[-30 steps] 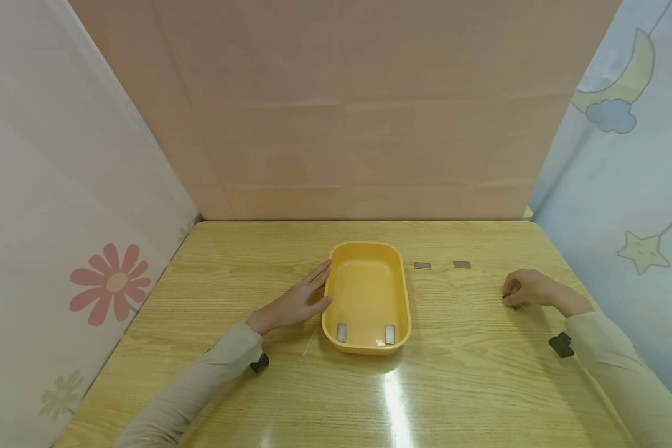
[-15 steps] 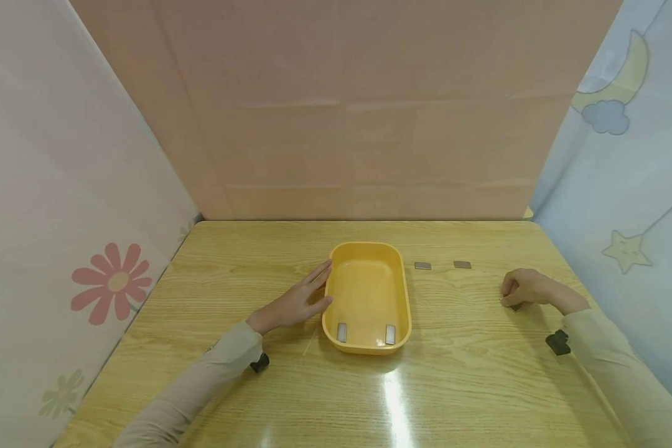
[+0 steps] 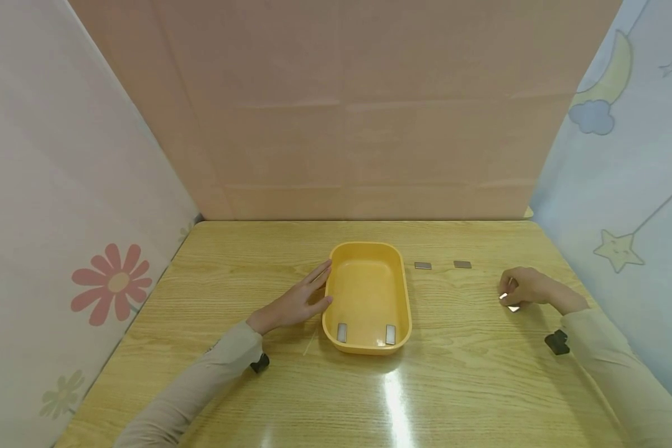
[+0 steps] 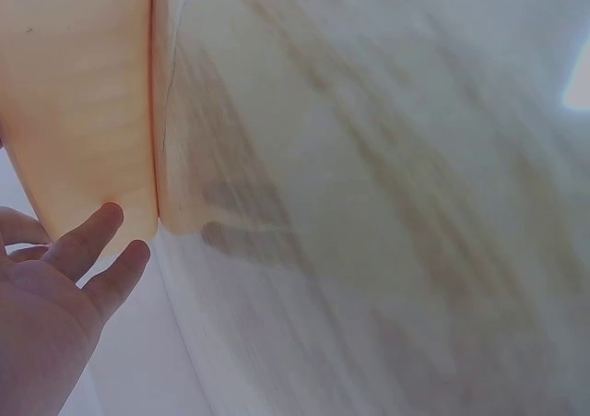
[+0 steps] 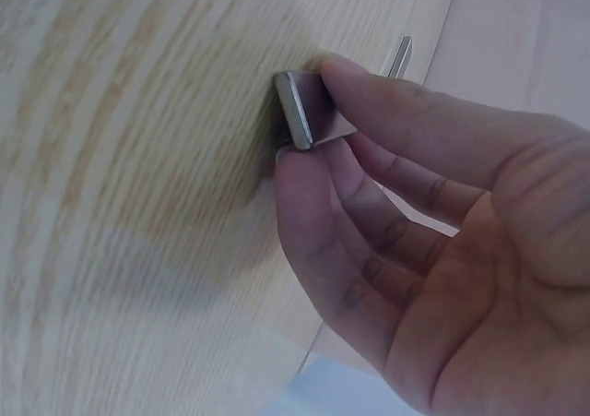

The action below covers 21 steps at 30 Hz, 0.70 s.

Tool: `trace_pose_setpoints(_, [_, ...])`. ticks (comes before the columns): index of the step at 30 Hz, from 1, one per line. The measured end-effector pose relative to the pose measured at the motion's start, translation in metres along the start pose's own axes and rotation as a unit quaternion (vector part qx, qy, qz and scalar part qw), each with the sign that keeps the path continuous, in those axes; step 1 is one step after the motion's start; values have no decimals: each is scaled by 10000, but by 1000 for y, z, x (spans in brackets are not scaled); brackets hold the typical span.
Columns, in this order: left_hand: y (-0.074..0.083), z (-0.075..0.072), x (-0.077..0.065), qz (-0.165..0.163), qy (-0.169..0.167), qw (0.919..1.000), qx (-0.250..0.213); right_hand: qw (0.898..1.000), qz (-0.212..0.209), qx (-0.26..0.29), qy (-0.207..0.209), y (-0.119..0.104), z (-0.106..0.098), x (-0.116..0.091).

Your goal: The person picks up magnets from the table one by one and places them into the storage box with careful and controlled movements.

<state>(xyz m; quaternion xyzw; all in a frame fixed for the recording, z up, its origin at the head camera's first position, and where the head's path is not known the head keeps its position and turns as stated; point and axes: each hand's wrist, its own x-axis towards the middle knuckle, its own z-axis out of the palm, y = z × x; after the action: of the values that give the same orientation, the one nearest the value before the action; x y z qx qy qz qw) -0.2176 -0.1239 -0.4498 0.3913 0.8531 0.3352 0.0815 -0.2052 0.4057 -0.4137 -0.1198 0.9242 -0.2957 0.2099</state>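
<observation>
My left hand (image 3: 294,305) rests with straight, spread fingers against the left side of a yellow plastic tray (image 3: 367,349). In the left wrist view its fingertips lie at the tray's outer wall (image 4: 83,130). Over at the right, my right hand (image 3: 529,289) pinches a small, shiny, flat metal block (image 5: 323,107) between thumb and fingers, close over the table. Two similar silver pieces lie inside the tray at its near end, one at the left (image 3: 341,333) and the other at the right (image 3: 390,335).
Two more flat metal pieces lie on the wooden table (image 3: 453,386) right of the tray, a nearer-to-tray one (image 3: 422,266) and a farther one (image 3: 462,264). A pink-brown curtain (image 3: 341,124) closes off the back. Patterned cloths hang at both sides.
My right hand has shifted very slightly left, and the block in its fingers has tilted so that it now gleams brightly. The left hand and the tray have stayed put.
</observation>
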Motion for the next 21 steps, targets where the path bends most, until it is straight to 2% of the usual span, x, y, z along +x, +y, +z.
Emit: trace_pose_setpoints(21, [-1,0,0,48,35,10000,32,9993,-238,274,-90,-7,1,2])
